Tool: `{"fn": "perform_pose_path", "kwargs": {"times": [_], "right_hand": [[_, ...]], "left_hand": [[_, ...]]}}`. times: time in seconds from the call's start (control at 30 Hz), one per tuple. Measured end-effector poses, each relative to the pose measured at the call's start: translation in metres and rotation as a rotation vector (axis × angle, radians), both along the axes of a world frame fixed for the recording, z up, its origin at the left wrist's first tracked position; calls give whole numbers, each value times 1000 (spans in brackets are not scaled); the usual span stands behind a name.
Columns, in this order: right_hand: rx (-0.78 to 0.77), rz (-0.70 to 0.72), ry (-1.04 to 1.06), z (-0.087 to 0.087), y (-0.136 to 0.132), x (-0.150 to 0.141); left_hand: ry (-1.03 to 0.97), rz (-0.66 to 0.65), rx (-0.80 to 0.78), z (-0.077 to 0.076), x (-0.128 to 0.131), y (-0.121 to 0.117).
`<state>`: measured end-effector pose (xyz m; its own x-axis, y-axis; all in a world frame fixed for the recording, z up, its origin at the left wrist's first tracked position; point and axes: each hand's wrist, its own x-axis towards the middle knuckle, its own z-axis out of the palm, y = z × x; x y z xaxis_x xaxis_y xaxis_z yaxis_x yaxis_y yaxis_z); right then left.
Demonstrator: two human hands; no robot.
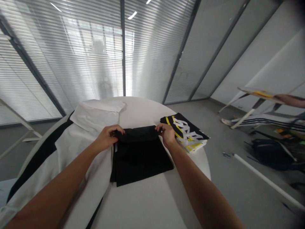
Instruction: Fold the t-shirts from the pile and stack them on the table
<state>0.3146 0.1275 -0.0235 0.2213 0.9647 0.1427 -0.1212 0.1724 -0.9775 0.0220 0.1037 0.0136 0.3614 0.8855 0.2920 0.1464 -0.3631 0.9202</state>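
A black folded garment lies on the white round table in front of me; its exact kind is hidden by the folding. Its far edge is turned up in a rolled band. At the left end of that band, my left hand pinches the cloth between thumb and fingers. My right hand pinches the band's right end. Just beyond the right hand rests a folded black, yellow and white printed garment. White clothing spreads under and beside my left forearm.
Dark cloth hangs along the table's left edge. Blinds behind glass panels stand beyond the table. On the right are another table, a person's arm, a dark bag and a white pole.
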Motion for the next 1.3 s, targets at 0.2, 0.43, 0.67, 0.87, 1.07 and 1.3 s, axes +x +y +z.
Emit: {"fn": "perform_pose_path", "kwargs": {"times": [0.2,0.43,0.67,0.87,1.07,1.3], "right_hand": [[65,24,-89,-2,0,2],[164,70,-226,-5,1,5],[143,42,-177,-5,1,0],[65,25,112,-3,0,-10],[131,114,-191,-17,6,-8],[239,-45,-592,-19,10,-3]], "left_hand": [[44,-39,6,2,-1,-2],[104,-152,-36,-1,-6,-1],[44,-48,-34,-1,-2,0],[-107,0,49,-15,-8,10],[169,86,114,-21,-2,11],[635,177,359,-35,15,-1]]}}
